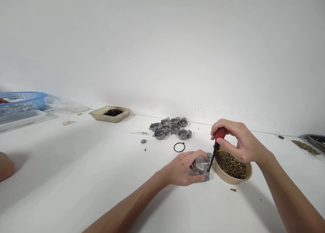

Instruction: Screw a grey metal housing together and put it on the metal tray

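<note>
My left hand (183, 168) is closed around a grey cast-metal carburetor part (200, 165) and steadies it on the white table. In my right hand (237, 140) is a screwdriver (220, 134) with a red and black handle, gripped from above. Its dark shaft slants down, and the tip meets the near right corner of the metal part; the screw head there is too small to make out. Just beyond, a round cream tub (228, 179) full of brass-coloured screws (232, 163) stands beneath my right hand. A black rubber ring (179, 147) lies behind my left hand.
Several grey metal bowls (175, 128) sit near the wall. A tray (98, 117) of black rings stands further left, with a blue basket (22, 102) beyond. Loose screws (233, 190) lie by the tub, more screws (306, 147) at right. Another person's arm (6, 167) shows at left.
</note>
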The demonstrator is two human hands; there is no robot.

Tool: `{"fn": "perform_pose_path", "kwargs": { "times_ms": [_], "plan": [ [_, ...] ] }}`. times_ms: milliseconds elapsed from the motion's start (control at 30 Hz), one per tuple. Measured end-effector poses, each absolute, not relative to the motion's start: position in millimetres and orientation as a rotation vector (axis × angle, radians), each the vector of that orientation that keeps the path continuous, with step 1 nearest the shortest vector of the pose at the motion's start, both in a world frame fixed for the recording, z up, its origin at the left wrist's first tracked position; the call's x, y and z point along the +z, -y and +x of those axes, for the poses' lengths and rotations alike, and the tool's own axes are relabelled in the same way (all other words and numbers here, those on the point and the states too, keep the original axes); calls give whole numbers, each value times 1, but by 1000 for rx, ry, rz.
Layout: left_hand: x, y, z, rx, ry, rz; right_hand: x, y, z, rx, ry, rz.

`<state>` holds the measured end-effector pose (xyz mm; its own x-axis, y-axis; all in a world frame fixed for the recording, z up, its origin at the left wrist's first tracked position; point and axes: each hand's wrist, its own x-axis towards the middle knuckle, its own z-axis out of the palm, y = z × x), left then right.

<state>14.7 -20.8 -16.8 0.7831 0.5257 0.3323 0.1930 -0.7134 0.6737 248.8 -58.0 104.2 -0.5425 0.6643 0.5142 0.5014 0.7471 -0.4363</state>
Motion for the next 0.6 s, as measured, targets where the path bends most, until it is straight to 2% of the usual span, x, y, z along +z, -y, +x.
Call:
{"fn": "perform_pose_path", "kwargs": {
  "times_ms": [200,333,533,600],
  "plan": [
    [-16,21,14,651,-564,2326,104,61,247,391,2198,-812],
    [-18,22,16,675,-532,2299,104,61,251,611,2213,-700],
    [-22,23,19,680,-519,2232,103,58,250,427,2179,-726],
    [-21,22,18,670,-518,2216,103,59,249,491,2208,-698]
  ]
}}
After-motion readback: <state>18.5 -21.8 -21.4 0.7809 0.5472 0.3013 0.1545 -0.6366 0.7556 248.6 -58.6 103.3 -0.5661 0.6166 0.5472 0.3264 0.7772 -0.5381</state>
